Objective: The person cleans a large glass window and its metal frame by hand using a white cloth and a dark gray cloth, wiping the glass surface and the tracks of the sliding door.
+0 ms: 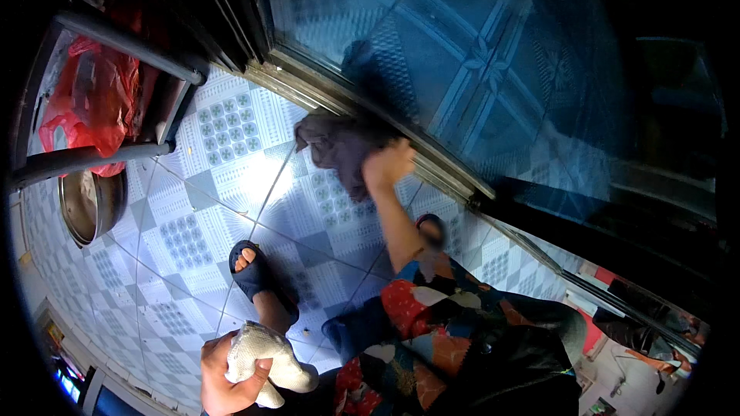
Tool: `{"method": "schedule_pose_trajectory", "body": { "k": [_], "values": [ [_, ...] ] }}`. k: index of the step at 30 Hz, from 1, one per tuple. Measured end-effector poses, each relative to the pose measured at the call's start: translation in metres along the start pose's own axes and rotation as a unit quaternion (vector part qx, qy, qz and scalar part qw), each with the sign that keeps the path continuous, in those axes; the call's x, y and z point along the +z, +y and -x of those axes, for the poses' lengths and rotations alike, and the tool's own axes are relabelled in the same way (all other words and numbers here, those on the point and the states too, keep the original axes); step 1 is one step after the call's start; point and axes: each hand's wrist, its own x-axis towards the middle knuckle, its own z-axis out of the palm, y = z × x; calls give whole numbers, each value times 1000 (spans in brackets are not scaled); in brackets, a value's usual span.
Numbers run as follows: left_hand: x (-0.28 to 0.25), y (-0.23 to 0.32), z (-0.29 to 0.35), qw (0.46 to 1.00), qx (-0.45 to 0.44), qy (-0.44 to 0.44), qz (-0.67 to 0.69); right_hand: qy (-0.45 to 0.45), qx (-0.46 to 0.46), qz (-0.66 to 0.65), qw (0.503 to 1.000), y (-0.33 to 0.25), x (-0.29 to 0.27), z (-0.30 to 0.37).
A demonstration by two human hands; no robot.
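Near the lower edge, my left hand (220, 377) is closed around a bunched whitish woven cloth (266, 362), with the thumb across its front. My right hand (389, 163), slightly blurred, reaches forward to the bottom rail of a glass door (455, 69). A crumpled dark grey rag (335, 142) is gripped there, hanging over the metal door track (301, 92) and the tiled floor. Part of the rag lies in shadow against the rail. My fingertips on it are partly hidden.
Patterned white and blue-grey tiles (193, 239) cover the floor. At left, a dark-framed rack (123, 46) holds a red plastic bag (96, 100), with a metal pot (92, 204) below. My feet wear dark slippers (250, 273). Shoes (640, 327) lie at the lower right.
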Motion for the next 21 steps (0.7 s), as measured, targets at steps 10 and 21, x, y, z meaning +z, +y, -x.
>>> {"method": "schedule_pose_trajectory", "body": {
  "k": [10,21],
  "values": [
    [-4,-3,6,997,-36,53,40,-338,-334,-463,748,-242,-17,122],
    [-22,-27,6,998,44,9,47,11,29,-94,995,-47,-9,26]
  ]
}}
